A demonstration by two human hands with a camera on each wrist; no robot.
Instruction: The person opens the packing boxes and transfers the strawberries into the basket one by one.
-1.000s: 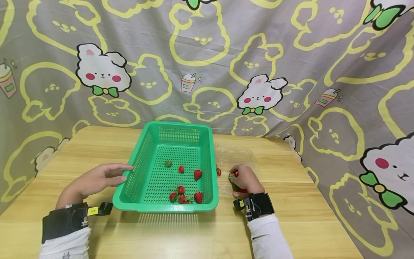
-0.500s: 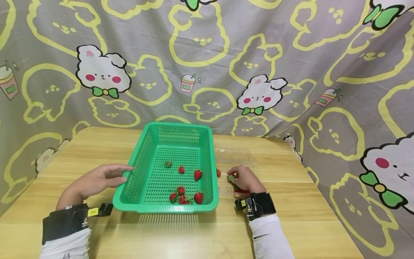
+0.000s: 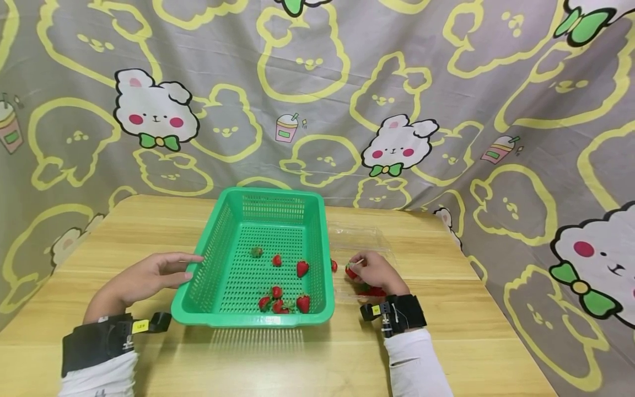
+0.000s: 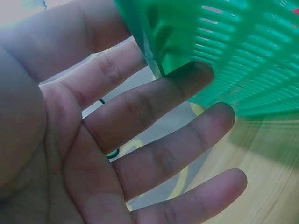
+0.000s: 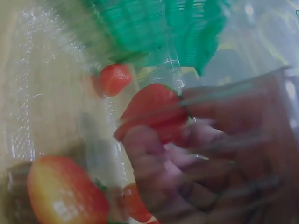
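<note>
My right hand pinches a red strawberry between thumb and fingers, over a clear plastic clamshell box. In the right wrist view the held strawberry points left, its leaves toward the fingers. More strawberries lie in the box, among them a large pale-sided strawberry and a small strawberry near its far side. My left hand is at the left rim of the green plastic basket, fingers straight and spread. The left wrist view shows fingers against the basket's outer side.
Inside the basket are several strawberries, including one strawberry on the right and a group near the front wall. The basket stands on a wooden table. A patterned cloth hangs behind and to the right.
My right hand has lifted slightly and turned, bringing the pinched strawberry into plainer view above the box. The left hand and basket stay in place.
</note>
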